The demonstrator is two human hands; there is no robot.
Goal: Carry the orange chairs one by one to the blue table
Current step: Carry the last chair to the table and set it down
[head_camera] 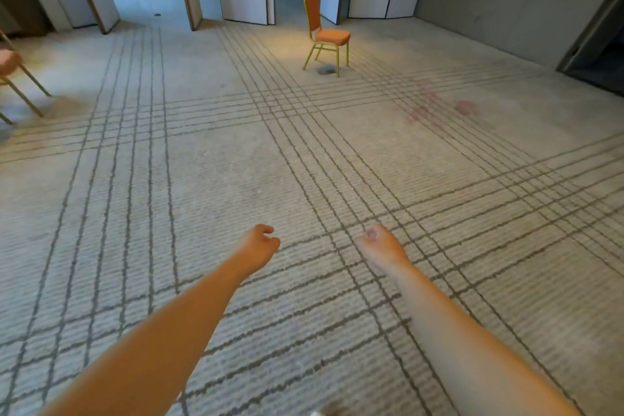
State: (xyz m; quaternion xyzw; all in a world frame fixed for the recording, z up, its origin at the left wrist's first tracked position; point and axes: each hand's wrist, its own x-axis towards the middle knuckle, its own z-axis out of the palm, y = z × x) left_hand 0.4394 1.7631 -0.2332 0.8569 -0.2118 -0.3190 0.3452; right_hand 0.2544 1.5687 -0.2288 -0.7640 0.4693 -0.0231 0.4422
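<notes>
Two orange chairs are in view. One chair [326, 34] stands whole at 12 o'clock, far off on the carpet [202, 162], with its seat toward 3 o'clock. The second chair [10, 64] at 10 o'clock is cut by the picture edge; only part of the seat and some legs show. Two hands, both empty: the left hand [258, 243] has loosely curled fingers with a gap, and the right hand [380, 243] is blurred, its fingers folded under.
</notes>
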